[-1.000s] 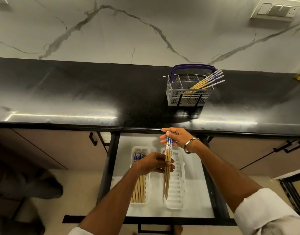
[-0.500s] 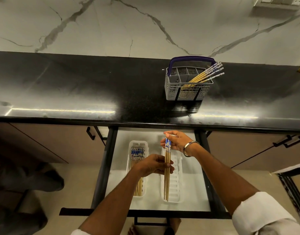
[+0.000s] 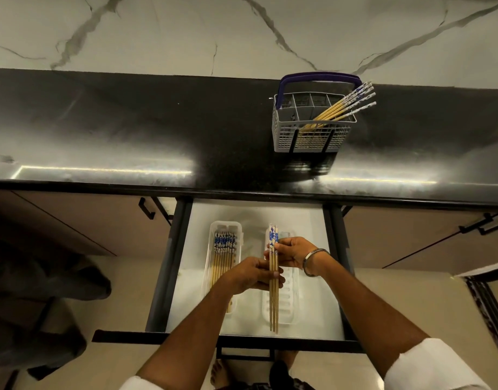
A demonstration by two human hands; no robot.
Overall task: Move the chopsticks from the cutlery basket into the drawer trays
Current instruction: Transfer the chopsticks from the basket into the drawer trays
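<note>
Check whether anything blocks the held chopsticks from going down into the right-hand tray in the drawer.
Nothing visible does. The held chopsticks, gripped by the left hand and right hand, hang lengthwise right over the right tray, whose visible slots show nothing in them. The left tray beside it already holds chopsticks.

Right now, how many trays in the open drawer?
2. Left tray holds a row of chopsticks; right tray lies under the bundle that both hands, left hand and right hand, hold.
</note>
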